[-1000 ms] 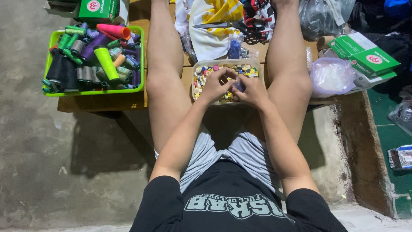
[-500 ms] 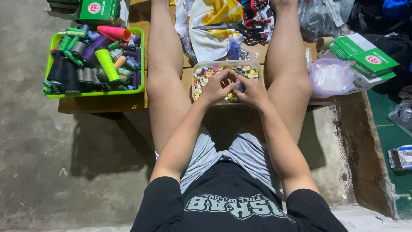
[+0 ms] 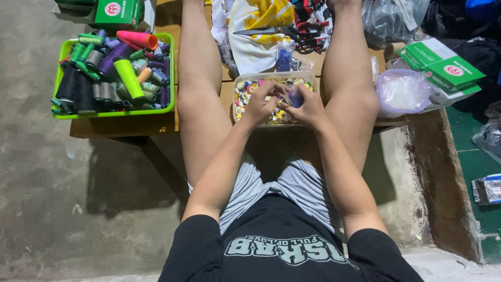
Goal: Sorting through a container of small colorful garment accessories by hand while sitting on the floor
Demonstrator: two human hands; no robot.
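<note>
A clear plastic tub (image 3: 241, 82) full of small coloured buttons sits on a low wooden platform between my bare knees. Both hands hover over the tub, close together. My left hand (image 3: 262, 104) has its fingers curled, fingertips pinching near the buttons. My right hand (image 3: 305, 107) holds a small blue bag or packet (image 3: 295, 97) against its fingers. What the left fingertips pinch is too small to tell.
A green tray (image 3: 61, 112) of thread spools sits at the left on the platform. Green boxes (image 3: 443, 68) and a clear bag (image 3: 402, 91) lie at the right. Cloth and scissors (image 3: 261, 32) lie beyond the tub. Concrete floor lies to the left.
Both hands stay over the button tub with only slight finger movement; nothing else has moved.
</note>
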